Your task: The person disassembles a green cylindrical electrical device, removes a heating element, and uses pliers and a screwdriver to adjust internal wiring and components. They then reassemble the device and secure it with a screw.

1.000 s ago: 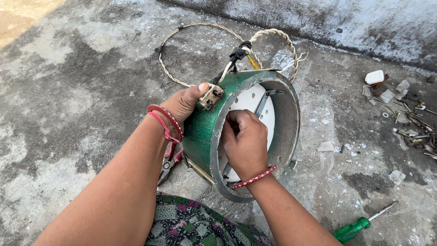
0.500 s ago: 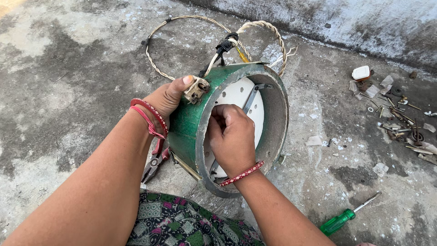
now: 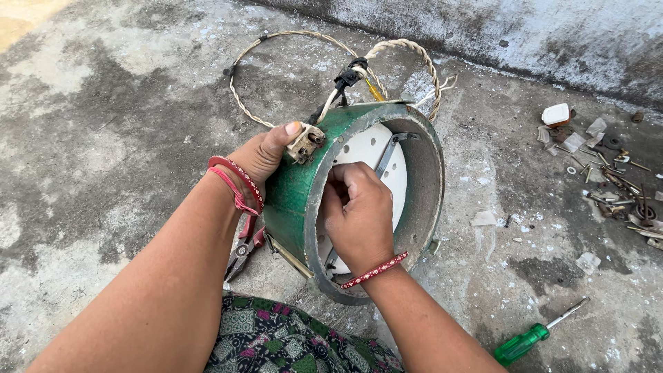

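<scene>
— Where's the drum [image 3: 293, 200] now?

— On its side on the concrete floor [image 3: 103, 138], against the person's knee, open end toward the camera. Compared with half a second ago it looks the same; it only sits a touch differently in view, which may be the camera.

— And the hands?

— The left hand [image 3: 259, 155] is still wrapped over the top of the rim, thumb pressed on a small metal block [image 3: 306, 143] there. The right hand [image 3: 359, 217] stays inside the drum, fingers curled tight against the white disc [image 3: 369, 155]; what they pinch I cannot tell, the knuckles hide it.

— What's close by?

— A metal bar [image 3: 388, 152] crosses the disc. A twisted cord [image 3: 407, 52] and a wire ring [image 3: 276, 62] run from the drum's top. Pliers [image 3: 243, 247] lie under the left wrist, partly covered.

— Further out?

— A green screwdriver [image 3: 532, 337] lower right, and scattered screws [image 3: 608, 179] near the wall [image 3: 552, 34], well apart from the drum.
</scene>
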